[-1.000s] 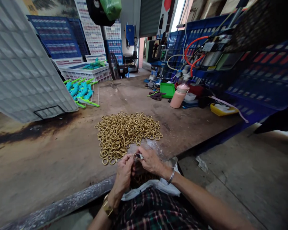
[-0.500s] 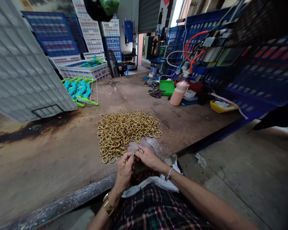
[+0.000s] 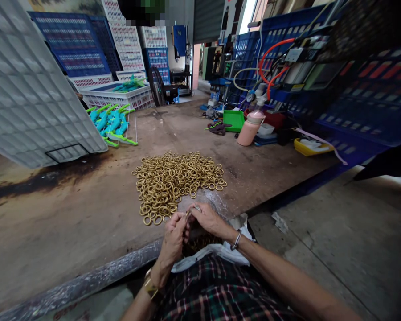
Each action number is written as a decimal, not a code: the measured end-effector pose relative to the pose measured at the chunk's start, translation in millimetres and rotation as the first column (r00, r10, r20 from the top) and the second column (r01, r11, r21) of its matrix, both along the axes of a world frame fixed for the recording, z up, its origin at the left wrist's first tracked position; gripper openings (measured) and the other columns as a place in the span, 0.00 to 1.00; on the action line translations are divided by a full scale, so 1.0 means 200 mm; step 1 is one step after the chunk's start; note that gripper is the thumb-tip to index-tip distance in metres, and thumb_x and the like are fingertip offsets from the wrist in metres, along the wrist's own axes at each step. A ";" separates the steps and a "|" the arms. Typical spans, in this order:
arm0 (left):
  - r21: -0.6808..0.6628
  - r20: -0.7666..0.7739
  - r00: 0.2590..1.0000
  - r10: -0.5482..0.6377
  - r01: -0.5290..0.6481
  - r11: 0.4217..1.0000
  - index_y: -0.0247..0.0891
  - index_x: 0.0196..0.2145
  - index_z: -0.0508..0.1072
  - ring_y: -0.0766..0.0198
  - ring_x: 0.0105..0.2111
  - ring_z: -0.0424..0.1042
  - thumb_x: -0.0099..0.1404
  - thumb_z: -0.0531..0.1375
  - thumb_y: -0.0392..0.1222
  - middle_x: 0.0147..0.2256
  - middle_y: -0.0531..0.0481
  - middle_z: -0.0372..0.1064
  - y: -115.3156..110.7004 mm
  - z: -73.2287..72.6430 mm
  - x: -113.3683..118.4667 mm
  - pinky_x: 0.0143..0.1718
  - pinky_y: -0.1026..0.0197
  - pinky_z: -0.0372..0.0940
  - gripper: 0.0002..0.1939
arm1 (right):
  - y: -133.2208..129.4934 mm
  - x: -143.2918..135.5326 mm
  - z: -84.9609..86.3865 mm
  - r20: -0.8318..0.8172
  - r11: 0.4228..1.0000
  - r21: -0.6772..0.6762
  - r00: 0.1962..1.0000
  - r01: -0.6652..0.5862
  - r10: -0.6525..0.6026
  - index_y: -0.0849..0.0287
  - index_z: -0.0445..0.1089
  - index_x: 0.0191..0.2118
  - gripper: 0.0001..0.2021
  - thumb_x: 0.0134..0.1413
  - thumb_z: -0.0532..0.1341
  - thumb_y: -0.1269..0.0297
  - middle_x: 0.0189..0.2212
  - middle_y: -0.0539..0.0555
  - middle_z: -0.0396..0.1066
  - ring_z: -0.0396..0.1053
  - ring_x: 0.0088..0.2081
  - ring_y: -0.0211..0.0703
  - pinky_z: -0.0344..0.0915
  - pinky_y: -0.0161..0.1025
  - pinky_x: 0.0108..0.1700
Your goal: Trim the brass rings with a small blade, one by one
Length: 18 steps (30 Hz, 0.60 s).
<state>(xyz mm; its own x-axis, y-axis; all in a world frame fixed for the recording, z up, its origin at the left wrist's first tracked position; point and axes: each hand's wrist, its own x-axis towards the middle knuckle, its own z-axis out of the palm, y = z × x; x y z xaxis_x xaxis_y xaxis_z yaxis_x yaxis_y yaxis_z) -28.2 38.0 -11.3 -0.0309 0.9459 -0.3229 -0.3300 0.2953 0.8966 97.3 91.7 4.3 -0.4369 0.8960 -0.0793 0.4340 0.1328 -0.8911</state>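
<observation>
A heap of gold-coloured rings (image 3: pixel 173 178) lies on the brown table (image 3: pixel 96 214). Just in front of it, my left hand (image 3: pixel 176 232) is closed on a small ring, most of which its fingers hide. My right hand (image 3: pixel 205 218) meets it at the fingertips, pinching a small pointed metal tool (image 3: pixel 197 207). Below both hands a white bag (image 3: pixel 200 257) lies open at the table edge, with dark gold rings (image 3: pixel 202 243) inside.
A grey crate (image 3: pixel 36 89) leans at the left, beside teal and green plastic pieces (image 3: pixel 113 122). Farther right are a green tray (image 3: pixel 233 120), a pink bottle (image 3: pixel 249 129) and a yellow tray (image 3: pixel 312 147). Stacked crates (image 3: pixel 73 44) stand behind.
The fingertips of both hands have shifted slightly, and the tool in my right hand has changed its angle. The heap of rings looks the same.
</observation>
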 end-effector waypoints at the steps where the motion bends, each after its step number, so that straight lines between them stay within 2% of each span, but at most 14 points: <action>1: -0.004 -0.002 1.000 0.006 -0.006 1.000 0.38 0.28 0.64 0.76 0.14 0.55 0.54 0.58 0.54 0.19 0.60 0.58 0.00 0.00 0.00 0.13 0.73 0.47 0.16 | 0.00 0.00 -0.01 0.063 0.998 0.061 0.998 -0.020 0.016 0.60 0.66 0.29 0.11 0.53 0.47 0.68 0.23 0.49 0.68 0.62 0.25 0.34 0.55 0.30 0.29; 4: 0.008 -0.029 1.000 0.012 -0.012 1.000 0.38 0.28 0.62 0.76 0.14 0.55 0.55 0.58 0.54 0.19 0.60 0.58 0.00 0.00 0.00 0.13 0.73 0.48 0.16 | -0.01 0.01 -0.04 0.297 0.964 0.226 0.952 -0.142 0.070 0.60 0.66 0.30 0.08 0.50 0.50 0.71 0.23 0.50 0.67 0.60 0.24 0.35 0.52 0.31 0.28; 7: 0.041 -0.061 0.998 0.006 -0.003 0.999 0.38 0.28 0.62 0.75 0.15 0.55 0.56 0.57 0.54 0.19 0.60 0.58 0.00 -0.01 0.00 0.13 0.73 0.48 0.16 | -0.03 0.02 -0.05 0.471 0.927 0.287 0.878 -0.241 0.083 0.60 0.66 0.33 0.08 0.46 0.51 0.72 0.24 0.51 0.68 0.61 0.25 0.36 0.50 0.32 0.29; 14: 0.056 -0.149 0.989 0.023 -0.014 0.998 0.38 0.27 0.62 0.75 0.15 0.55 0.57 0.56 0.54 0.19 0.60 0.57 0.00 -0.01 -0.01 0.14 0.72 0.49 0.15 | -0.04 0.00 -0.02 0.610 0.917 0.247 0.786 -0.312 0.103 0.61 0.66 0.39 0.13 0.47 0.50 0.72 0.31 0.56 0.72 0.66 0.30 0.40 0.51 0.34 0.30; 18: 0.120 -0.206 0.979 -0.006 0.031 0.992 0.37 0.24 0.62 0.75 0.15 0.55 0.57 0.57 0.53 0.17 0.60 0.57 -0.03 0.04 0.00 0.15 0.72 0.50 0.16 | 0.01 0.02 -0.03 0.667 0.938 0.202 0.740 -0.283 0.080 0.61 0.65 0.41 0.14 0.49 0.50 0.72 0.32 0.58 0.72 0.68 0.33 0.43 0.53 0.34 0.31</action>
<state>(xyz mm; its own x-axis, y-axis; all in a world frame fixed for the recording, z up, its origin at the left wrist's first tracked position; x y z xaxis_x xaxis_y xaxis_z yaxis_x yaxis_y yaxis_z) -27.9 32.9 -3.9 -0.0665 0.9788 -0.1935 -0.1311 0.1837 0.9742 100.4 93.0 -1.8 -0.5284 0.8322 -0.1678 0.8272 0.4602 -0.3224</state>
